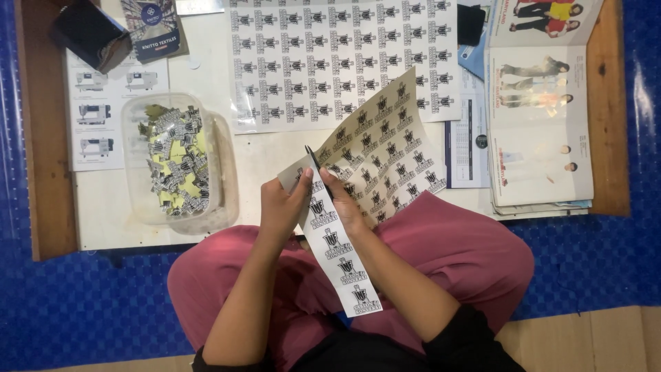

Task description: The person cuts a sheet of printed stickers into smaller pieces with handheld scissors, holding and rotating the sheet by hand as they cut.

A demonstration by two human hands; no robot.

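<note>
While the left hand (pixel 282 207) pinches a printed sticker sheet (pixel 385 155) at centre frame, the right hand (pixel 342 201) grips black scissors (pixel 315 162) cutting it. A cut strip (pixel 344 262) hangs below.

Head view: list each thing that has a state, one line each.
Sticker sheet: partly cut, a strip hanging loose.
Scissors: in the right hand, blades into the sheet.
Left hand: gripping the sheet.
Clear tub: lidless, holding cut stickers.
Catalogue: lying open.

Small craft workspace: low wooden table (pixel 48 138), label sheets (pixel 330 62), catalogues (pixel 540 124).
</note>
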